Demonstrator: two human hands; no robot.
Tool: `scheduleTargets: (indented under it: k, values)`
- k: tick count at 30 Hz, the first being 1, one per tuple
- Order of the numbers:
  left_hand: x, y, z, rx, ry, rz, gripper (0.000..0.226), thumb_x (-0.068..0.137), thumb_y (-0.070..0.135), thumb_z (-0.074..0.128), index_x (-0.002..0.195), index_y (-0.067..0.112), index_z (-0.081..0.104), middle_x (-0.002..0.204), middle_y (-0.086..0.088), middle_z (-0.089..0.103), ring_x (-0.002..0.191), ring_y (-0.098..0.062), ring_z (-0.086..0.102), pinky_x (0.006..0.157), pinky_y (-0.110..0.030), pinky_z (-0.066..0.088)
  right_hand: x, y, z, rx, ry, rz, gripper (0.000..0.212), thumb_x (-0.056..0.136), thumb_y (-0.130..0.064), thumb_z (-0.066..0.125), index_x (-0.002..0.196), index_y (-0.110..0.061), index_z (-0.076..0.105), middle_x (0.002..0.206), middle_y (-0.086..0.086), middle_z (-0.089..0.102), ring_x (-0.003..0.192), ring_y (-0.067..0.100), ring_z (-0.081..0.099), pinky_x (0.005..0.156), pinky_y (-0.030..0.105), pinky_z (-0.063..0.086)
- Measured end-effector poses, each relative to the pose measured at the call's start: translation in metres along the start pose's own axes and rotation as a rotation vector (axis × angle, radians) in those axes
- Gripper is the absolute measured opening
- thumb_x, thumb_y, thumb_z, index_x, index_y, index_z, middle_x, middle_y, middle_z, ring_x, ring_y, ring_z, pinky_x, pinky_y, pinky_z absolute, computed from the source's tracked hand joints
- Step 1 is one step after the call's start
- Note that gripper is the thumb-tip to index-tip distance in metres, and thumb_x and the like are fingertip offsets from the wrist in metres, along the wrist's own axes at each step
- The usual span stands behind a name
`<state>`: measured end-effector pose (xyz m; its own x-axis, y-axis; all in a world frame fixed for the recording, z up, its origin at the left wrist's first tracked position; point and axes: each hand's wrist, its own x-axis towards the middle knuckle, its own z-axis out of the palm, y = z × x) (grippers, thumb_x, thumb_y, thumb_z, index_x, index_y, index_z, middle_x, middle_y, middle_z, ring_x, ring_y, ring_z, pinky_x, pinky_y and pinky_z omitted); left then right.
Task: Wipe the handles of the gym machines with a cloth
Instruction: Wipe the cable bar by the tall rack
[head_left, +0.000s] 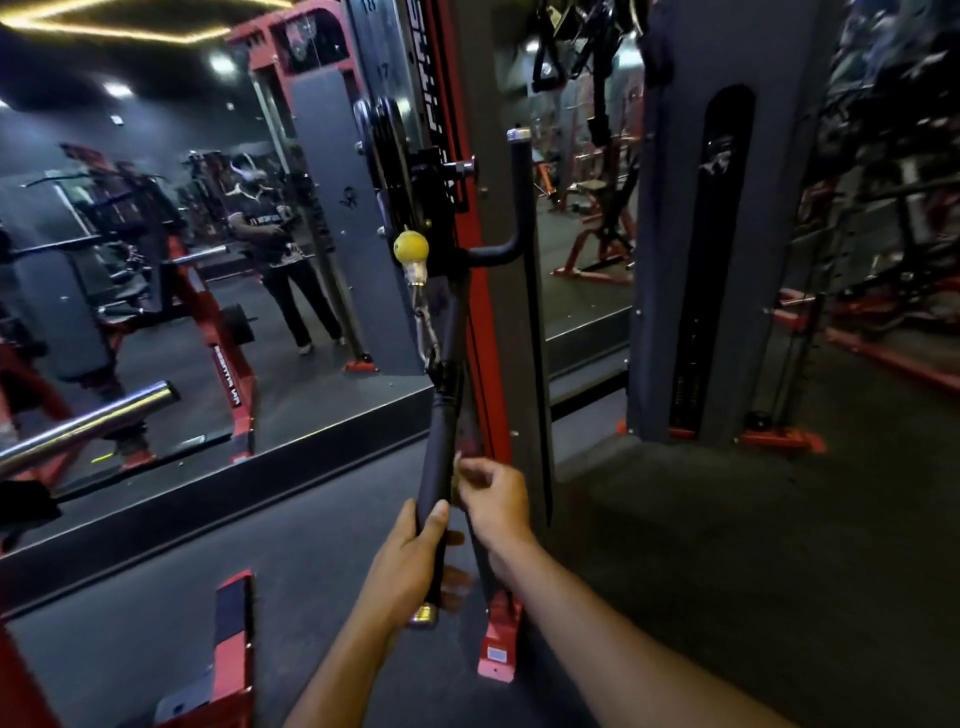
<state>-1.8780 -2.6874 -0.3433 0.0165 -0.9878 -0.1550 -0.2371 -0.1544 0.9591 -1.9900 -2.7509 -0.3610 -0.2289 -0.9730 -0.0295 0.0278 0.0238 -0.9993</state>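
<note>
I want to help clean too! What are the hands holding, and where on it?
The left hand grips the black bar handle near its lower end. The right hand pinches beside it; what it holds is unclear.

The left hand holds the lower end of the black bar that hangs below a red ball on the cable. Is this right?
Not quite: in the head view the ball is yellow, not red. The left hand does hold the lower end of the black bar hanging below it.

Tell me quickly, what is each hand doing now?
Left hand: closed around the black bar handle.
Right hand: fingers curled beside the handle; a cloth cannot be told.
</note>
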Motion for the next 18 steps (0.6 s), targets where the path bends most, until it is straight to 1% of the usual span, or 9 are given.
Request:
scheduleTargets:
  k: [1,3,5,6,7,10,12,14,18]
  values:
    - [0.0,-0.002,0.0,-0.016,-0.002,0.007,0.024,0.106,0.046,0.046,0.122,0.031,0.054,0.112,-0.01,0.071,0.088,-0.028,0.076,0.074,-0.05,0.064,-0.013,0.005,0.001,0.007,-0.005,0.014,0.021,0.091,-0.001,0.069,0.104,-0.017,0.075,0.098,-0.004,0.074,0.097,0.013,0.071,0.087,0.026,0.058]
    - [-0.002,-0.003,0.001,0.065,0.026,0.034,0.033,0.107,0.048,0.041,0.131,0.029,0.052,0.118,-0.007,0.069,0.101,-0.022,0.07,0.081,-0.044,0.061,-0.041,0.011,-0.001,0.136,-0.057,0.097,0.022,0.094,0.001,0.063,0.102,-0.017,0.073,0.097,-0.003,0.075,0.094,0.012,0.072,0.079,0.022,0.058]
    - [-0.002,-0.003,0.0,0.148,0.044,0.065,0.045,0.107,0.051,0.035,0.15,0.037,0.035,0.13,-0.001,0.061,0.114,-0.022,0.064,0.09,-0.037,0.051,-0.066,0.01,-0.007,0.238,-0.147,0.212,0.024,0.098,0.0,0.057,0.104,-0.015,0.074,0.098,0.001,0.077,0.092,0.012,0.074,0.079,0.025,0.059]
    - [-0.002,-0.005,-0.001,0.145,0.045,0.069,0.051,0.107,0.053,0.034,0.156,0.042,0.024,0.132,-0.001,0.059,0.118,-0.025,0.062,0.095,-0.04,0.049,-0.075,0.01,-0.01,0.274,-0.19,0.258,0.026,0.099,0.0,0.054,0.106,-0.015,0.074,0.098,0.002,0.077,0.093,0.013,0.074,0.08,0.026,0.06]
    - [-0.002,-0.007,-0.002,0.128,0.043,0.07,0.051,0.106,0.055,0.034,0.155,0.046,0.022,0.13,-0.002,0.061,0.115,-0.025,0.063,0.096,-0.043,0.05,-0.083,0.01,-0.013,0.316,-0.225,0.295,0.028,0.1,0.001,0.051,0.108,-0.013,0.073,0.097,0.003,0.078,0.093,0.014,0.075,0.079,0.026,0.06]
    - [-0.004,-0.012,-0.005,0.013,0.018,0.071,0.038,0.103,0.058,0.042,0.138,0.043,0.048,0.114,0.003,0.072,0.105,-0.016,0.07,0.095,-0.048,0.057,-0.098,0.011,-0.021,0.307,-0.308,0.376,0.029,0.099,0.008,0.047,0.112,-0.003,0.07,0.1,0.011,0.077,0.093,0.02,0.075,0.07,0.023,0.058]
    - [-0.007,-0.015,-0.009,-0.071,-0.021,0.066,0.033,0.104,0.052,0.046,0.134,0.04,0.053,0.12,0.01,0.072,0.111,-0.007,0.069,0.104,-0.047,0.052,-0.105,0.016,-0.023,0.291,-0.389,0.413,0.028,0.096,0.014,0.048,0.114,0.005,0.067,0.107,0.02,0.074,0.095,0.027,0.074,0.071,0.027,0.06]
    - [-0.008,-0.015,-0.013,-0.146,-0.065,0.053,0.028,0.107,0.043,0.046,0.133,0.037,0.055,0.126,0.011,0.071,0.116,-0.004,0.067,0.108,-0.044,0.048,-0.109,0.018,-0.028,0.277,-0.442,0.438,0.025,0.092,0.018,0.052,0.11,0.007,0.066,0.104,0.024,0.071,0.092,0.032,0.071,0.073,0.031,0.062]
    - [-0.008,-0.016,-0.017,-0.218,-0.083,0.004,0.02,0.107,0.039,0.05,0.12,0.039,0.065,0.123,0.003,0.073,0.114,-0.01,0.069,0.1,-0.044,0.056,-0.101,0.01,-0.029,0.288,-0.363,0.383,0.025,0.09,0.017,0.056,0.094,-0.003,0.07,0.085,0.015,0.072,0.07,0.018,0.07,0.063,0.024,0.06]
